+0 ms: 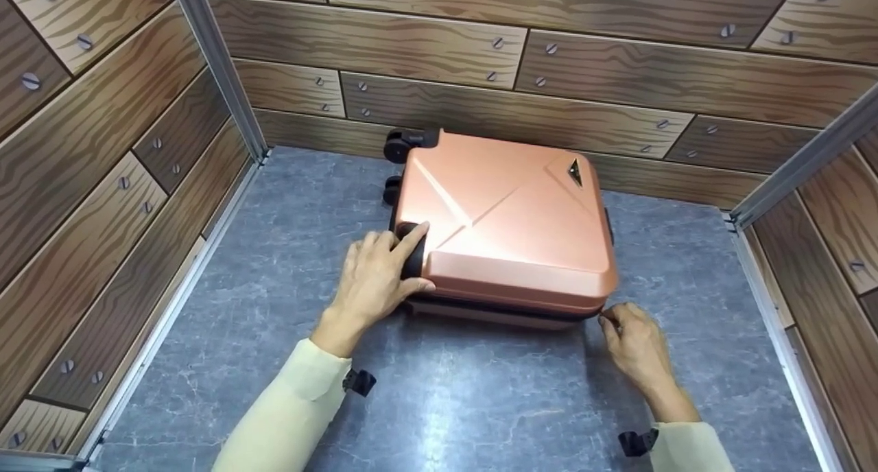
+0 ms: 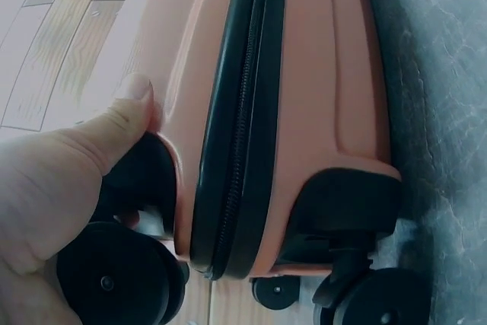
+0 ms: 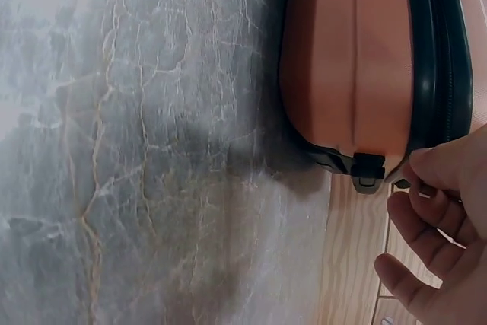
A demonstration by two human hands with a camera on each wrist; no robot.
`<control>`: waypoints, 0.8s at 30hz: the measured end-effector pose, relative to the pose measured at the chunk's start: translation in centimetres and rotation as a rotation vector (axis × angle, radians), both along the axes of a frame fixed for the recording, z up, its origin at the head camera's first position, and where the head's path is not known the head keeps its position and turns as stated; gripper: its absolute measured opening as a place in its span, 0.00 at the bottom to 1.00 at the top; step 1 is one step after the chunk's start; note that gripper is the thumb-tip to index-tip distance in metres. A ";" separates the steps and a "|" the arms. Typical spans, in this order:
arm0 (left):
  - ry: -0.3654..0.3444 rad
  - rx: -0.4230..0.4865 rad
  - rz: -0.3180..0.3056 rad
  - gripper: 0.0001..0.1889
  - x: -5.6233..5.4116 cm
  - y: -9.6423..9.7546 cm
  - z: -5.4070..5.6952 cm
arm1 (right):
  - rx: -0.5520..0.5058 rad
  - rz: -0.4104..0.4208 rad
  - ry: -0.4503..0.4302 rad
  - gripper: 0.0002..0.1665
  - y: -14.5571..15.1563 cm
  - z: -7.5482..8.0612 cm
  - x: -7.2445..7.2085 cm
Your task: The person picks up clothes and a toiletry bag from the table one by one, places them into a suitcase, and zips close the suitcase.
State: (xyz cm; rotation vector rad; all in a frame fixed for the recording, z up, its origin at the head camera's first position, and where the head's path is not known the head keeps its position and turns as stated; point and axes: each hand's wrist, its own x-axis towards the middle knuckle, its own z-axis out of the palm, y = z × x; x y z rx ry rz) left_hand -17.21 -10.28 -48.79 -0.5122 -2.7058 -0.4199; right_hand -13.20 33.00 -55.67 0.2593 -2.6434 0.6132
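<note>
A rose-gold hard-shell suitcase lies flat on the floor, its black wheels toward the left. My left hand grips the near wheel-end corner, the thumb on the shell beside the black corner guard. A black zipper runs closed along the side in the left wrist view. At the near right corner my right hand pinches a small zipper pull, mostly hidden by the thumb and forefinger. In the right wrist view, those fingertips meet right at the zipper, beside a small black fitting.
Grey marbled floor surrounds the suitcase. Wood-plank patterned walls rise at the back, left and right, with metal strips along their corners. The suitcase's far side lies near the back wall.
</note>
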 end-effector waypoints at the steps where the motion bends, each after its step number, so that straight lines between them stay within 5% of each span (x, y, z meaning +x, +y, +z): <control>1: -0.006 0.005 0.003 0.51 0.0 0.0 0.1 | 0.006 0.003 0.005 0.05 0.0 0.0 0.1; 11: -0.089 0.083 0.038 0.50 -0.3 0.0 0.2 | -0.128 0.060 0.088 0.09 -1.0 -1.0 0.7; 24: -0.146 0.092 0.038 0.50 -0.3 -0.4 0.4 | -0.356 0.011 -0.193 0.04 -1.1 -1.2 1.7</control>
